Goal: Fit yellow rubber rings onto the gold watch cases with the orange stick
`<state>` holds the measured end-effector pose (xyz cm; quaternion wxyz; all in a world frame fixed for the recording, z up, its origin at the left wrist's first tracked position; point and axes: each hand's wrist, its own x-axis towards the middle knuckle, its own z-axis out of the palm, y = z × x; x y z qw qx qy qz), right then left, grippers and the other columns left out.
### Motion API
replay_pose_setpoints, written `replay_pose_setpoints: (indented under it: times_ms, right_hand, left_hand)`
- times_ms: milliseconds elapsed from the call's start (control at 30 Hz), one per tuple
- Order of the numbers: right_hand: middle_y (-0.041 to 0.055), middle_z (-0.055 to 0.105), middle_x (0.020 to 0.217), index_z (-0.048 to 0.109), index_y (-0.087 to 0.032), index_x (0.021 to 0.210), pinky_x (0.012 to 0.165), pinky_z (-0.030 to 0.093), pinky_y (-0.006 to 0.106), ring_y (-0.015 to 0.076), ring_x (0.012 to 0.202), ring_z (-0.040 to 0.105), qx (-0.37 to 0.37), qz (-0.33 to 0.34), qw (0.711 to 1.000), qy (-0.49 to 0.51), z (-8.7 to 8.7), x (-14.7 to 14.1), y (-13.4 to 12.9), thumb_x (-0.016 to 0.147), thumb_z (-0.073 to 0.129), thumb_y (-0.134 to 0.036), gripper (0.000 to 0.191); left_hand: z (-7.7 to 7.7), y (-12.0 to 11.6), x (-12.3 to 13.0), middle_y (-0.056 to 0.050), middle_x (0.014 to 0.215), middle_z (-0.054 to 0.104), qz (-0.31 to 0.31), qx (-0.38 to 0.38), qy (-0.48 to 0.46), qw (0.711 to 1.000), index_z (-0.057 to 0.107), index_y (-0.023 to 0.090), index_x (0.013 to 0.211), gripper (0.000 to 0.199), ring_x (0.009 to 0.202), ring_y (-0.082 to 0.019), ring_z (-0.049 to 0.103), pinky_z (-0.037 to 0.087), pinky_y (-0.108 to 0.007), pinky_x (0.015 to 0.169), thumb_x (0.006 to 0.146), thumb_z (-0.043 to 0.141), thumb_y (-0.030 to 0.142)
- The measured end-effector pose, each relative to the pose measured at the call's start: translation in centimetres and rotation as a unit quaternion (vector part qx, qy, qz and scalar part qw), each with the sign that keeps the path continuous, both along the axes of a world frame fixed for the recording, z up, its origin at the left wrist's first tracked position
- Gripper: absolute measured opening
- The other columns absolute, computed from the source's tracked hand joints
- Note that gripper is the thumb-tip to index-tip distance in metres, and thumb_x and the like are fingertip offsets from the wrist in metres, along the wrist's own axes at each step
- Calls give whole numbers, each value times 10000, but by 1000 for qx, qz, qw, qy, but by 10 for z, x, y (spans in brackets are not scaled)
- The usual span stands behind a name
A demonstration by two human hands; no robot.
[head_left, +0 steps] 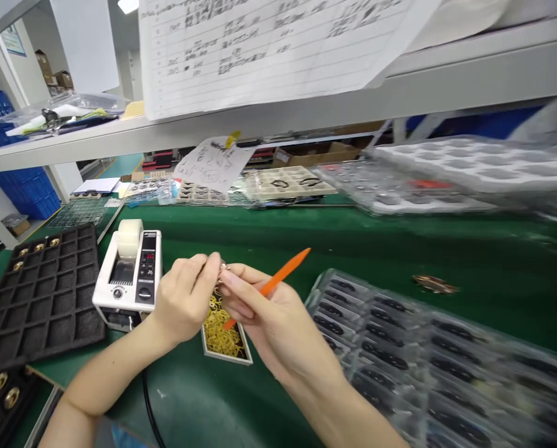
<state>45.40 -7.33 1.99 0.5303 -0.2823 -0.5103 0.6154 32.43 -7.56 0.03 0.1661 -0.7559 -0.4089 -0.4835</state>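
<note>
My left hand (187,295) and my right hand (264,308) meet at the centre, fingertips pinched on a small shiny metallic piece (222,269) between them. Fingers hide most of this piece. An orange stick (285,271) is also held in my right hand; it slants up to the right, and its lower end comes out below the fingers. Beneath the hands is a white-edged box (226,358) of small yellow rings (222,336).
A white tape dispenser (129,274) stands left of the hands, beside a black compartment tray (45,298). Clear plastic trays with black parts (390,348) fill the right. A brownish shiny piece (434,284) lies behind them. A shelf (259,124) spans above the bench.
</note>
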Motion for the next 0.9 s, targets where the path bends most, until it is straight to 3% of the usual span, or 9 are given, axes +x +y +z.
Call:
replay_pose_setpoints:
  times_ms: [100, 167, 267, 333, 400, 567, 667, 800, 900]
  right_hand:
    - [-26, 482, 559, 640, -179, 669, 420, 277, 228, 76, 470, 364, 32, -79, 996, -12, 3, 6, 3, 638, 794, -463, 324]
    - [-7, 558, 607, 667, -196, 683, 468, 342, 249, 112, 541, 467, 52, -172, 983, -21, 5, 13, 12, 589, 823, -431, 298]
    - [-11, 563, 606, 668, -224, 658, 495, 329, 284, 137, 564, 473, 45, -251, 967, -14, 8, 24, 27, 544, 846, -429, 294]
    - [-13, 525, 593, 660, -255, 639, 486, 259, 297, 130, 532, 397, 34, -240, 970, -3, 8, 28, 35, 569, 840, -445, 271]
    - [-6, 500, 603, 656, -283, 634, 495, 201, 306, 132, 525, 338, 30, -218, 975, 3, 8, 30, 38, 613, 821, -454, 239]
    - [-7, 486, 607, 656, -265, 648, 540, 230, 319, 149, 551, 380, 43, -244, 969, 11, 11, 31, 34, 585, 833, -461, 272]
    - [-5, 522, 648, 655, -269, 693, 558, 281, 324, 164, 599, 432, 52, -231, 972, 6, 12, 32, 30, 637, 805, -462, 251]
    - [-5, 589, 710, 660, -250, 708, 597, 367, 305, 172, 691, 516, 72, -186, 980, 13, 8, 32, 31, 622, 812, -449, 265]
    - [-7, 607, 724, 663, -235, 689, 672, 417, 295, 166, 734, 543, 97, -147, 984, 13, 6, 30, 34, 639, 799, -434, 247]
  left_hand:
    - [-7, -18, 6, -198, 1273, 587, -12, -82, -99, 992, 577, 132, 1278, 365, 1190, -284, 554, 477, -429, 974, 934, 459, 166]
    - [-20, -39, 5, -179, 1318, 553, -34, -207, -228, 951, 586, 162, 1254, 366, 1198, -278, 543, 485, -425, 969, 900, 545, 243]
    - [-53, -76, -8, -124, 922, 663, -50, -403, -481, 776, 688, 134, 942, 346, 754, -191, 642, 526, -275, 577, 790, 681, 445]
    - [-74, -95, -25, -67, 728, 620, -17, -422, -621, 661, 683, 108, 870, 518, 538, -125, 558, 392, -212, 408, 691, 717, 593]
    - [-87, -105, -43, -23, 632, 572, 38, -376, -687, 620, 680, 93, 874, 654, 429, -77, 459, 290, -191, 363, 612, 716, 692]
    - [-81, -103, -70, 90, 439, 362, 107, -305, -674, 665, 659, 122, 724, 536, 370, -38, 265, 198, -185, 381, 560, 785, 616]
    - [-61, -101, -67, 43, 520, 458, 115, -262, -618, 732, 656, 147, 658, 331, 491, -71, 396, 307, -188, 478, 642, 789, 450]
    - [-34, -96, -61, -100, 1119, 642, 110, -300, -333, 887, 637, 159, 677, 176, 582, -83, 470, 369, -234, 567, 804, 614, 279]
    - [-14, -86, -61, -132, 1229, 624, 121, -368, -161, 908, 588, 170, 742, 173, 476, -65, 387, 345, -256, 540, 862, 480, 232]
